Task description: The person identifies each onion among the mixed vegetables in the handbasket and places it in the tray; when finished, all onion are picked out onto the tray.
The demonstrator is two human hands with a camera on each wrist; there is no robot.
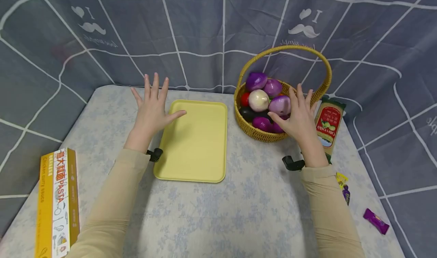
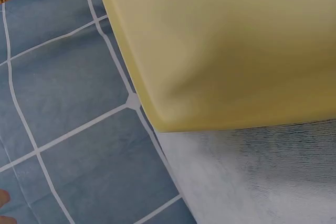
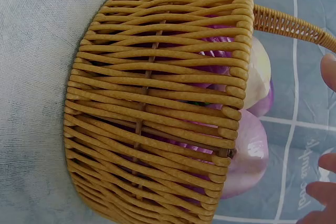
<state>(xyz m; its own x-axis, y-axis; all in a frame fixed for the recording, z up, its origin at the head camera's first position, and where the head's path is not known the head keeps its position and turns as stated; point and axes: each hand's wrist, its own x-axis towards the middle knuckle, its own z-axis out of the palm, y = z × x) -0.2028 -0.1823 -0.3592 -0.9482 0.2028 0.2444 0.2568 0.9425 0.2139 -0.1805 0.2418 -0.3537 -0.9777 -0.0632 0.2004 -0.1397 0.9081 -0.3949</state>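
Note:
Fingers spread and straight, my left hand [image 1: 150, 112] is held over the left side of a yellow rectangular tray [image 1: 198, 144] and holds nothing. My right hand [image 1: 300, 117] has its fingers extended and apart, overlapping the right side of a wicker basket [image 1: 261, 136] in the head view. Inside the basket are purple onions [image 1: 257, 81], a white onion [image 1: 258, 100], a dark eggplant [image 1: 246, 114] and something red [image 1: 244, 99]. The right wrist view shows the basket's woven side [image 3: 157, 98] close up, with fingertips [image 3: 328, 163] at the right edge.
On the left lies a yellow pasta box [image 1: 56, 201]. Right of the basket is a green and red packet [image 1: 329, 123], partly behind my right arm. Wrapped candies, one yellow [image 1: 341, 179] and two purple [image 1: 375, 221], lie near the right edge. Patterned grey cloth [image 1: 201, 34] hangs behind.

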